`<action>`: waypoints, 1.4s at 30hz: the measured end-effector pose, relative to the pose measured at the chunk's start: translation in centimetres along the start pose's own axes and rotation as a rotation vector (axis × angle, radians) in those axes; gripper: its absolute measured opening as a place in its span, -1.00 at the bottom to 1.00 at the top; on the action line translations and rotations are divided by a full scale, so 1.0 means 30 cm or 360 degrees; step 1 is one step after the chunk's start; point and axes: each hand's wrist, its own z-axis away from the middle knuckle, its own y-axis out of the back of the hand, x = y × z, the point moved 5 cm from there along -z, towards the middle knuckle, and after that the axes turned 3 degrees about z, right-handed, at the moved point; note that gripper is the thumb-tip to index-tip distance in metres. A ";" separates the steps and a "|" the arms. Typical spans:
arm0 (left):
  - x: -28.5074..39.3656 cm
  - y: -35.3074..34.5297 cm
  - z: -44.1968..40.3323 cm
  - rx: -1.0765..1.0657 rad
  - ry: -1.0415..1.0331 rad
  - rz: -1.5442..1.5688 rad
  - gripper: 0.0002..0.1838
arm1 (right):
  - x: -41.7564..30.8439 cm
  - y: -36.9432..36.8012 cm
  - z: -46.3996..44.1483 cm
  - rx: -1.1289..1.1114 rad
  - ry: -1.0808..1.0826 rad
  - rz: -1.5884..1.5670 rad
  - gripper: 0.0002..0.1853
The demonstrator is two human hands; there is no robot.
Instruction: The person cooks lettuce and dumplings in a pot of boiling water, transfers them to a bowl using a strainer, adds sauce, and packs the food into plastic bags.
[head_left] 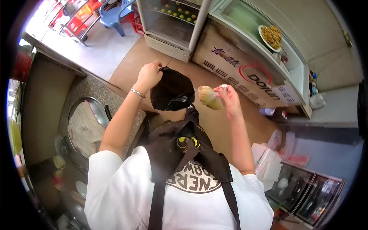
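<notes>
My left hand is closed on the upper rim of a black bag, holding its mouth wide. Something dark and glossy with small pale marks shows inside; I cannot make out what it is. To the right, my right hand pinches the gathered neck of a small clear plastic bag with yellow-green contents. This plastic bag hangs beside the black bag, apart from it. Below both hands, a dark apron covers part of a white T-shirt.
A glass-door fridge with bottles stands ahead. Right of it, a display counter bears a plate of food. At left, a metal pan with a pale cloth lies on a speckled worktop. A blue chair stands farther off.
</notes>
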 end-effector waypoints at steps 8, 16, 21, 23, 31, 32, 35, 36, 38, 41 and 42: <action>-0.105 -0.143 -0.219 0.0095 0.0420 0.0383 -0.75 | -0.292 -0.007 -0.368 -0.0601 0.0038 0.0164 -0.81; 0.086 -0.176 -0.379 -0.0070 0.0201 0.1286 -0.66 | -0.350 -0.246 -0.694 -0.1308 -0.0146 0.0185 -0.77; 0.005 -0.095 -0.458 -0.0161 0.0163 0.1524 -0.85 | -0.334 -0.449 -0.887 -0.1661 -0.0146 0.0202 -0.80; -0.082 -0.016 -0.495 0.0209 0.0256 0.1156 -0.89 | -0.275 -0.506 -1.005 -0.1721 -0.0127 0.0182 -0.81; -0.421 0.235 -0.624 0.0592 0.0601 0.1429 -0.90 | 0.290 -0.534 -1.578 -0.1156 -0.0336 0.0686 -0.72; -0.483 0.271 -0.640 0.0682 0.0613 0.1331 -0.89 | 0.272 -0.572 -1.616 -0.1091 -0.0347 0.0714 -0.77; -0.666 0.365 -0.660 0.0791 0.0901 0.1215 -0.88 | 0.181 -0.701 -1.720 -0.0898 -0.0311 0.0314 -0.86; -0.710 0.394 -0.666 0.0933 0.0845 0.1354 -0.88 | 0.092 -0.781 -1.734 -0.0907 -0.0367 0.0172 -0.88; -0.826 0.449 -0.652 0.1085 0.0858 0.0939 -0.85 | -0.009 -0.936 -1.789 -0.1071 -0.0342 0.0207 -0.89; -0.975 0.525 -0.598 0.1140 0.1057 0.0603 -0.83 | 0.063 -1.157 -1.882 -0.1264 -0.0165 0.0498 -0.89; -1.023 0.534 -0.584 0.1131 0.1168 0.0527 -0.84 | 0.093 -1.231 -1.902 -0.1281 -0.0244 0.0394 -0.89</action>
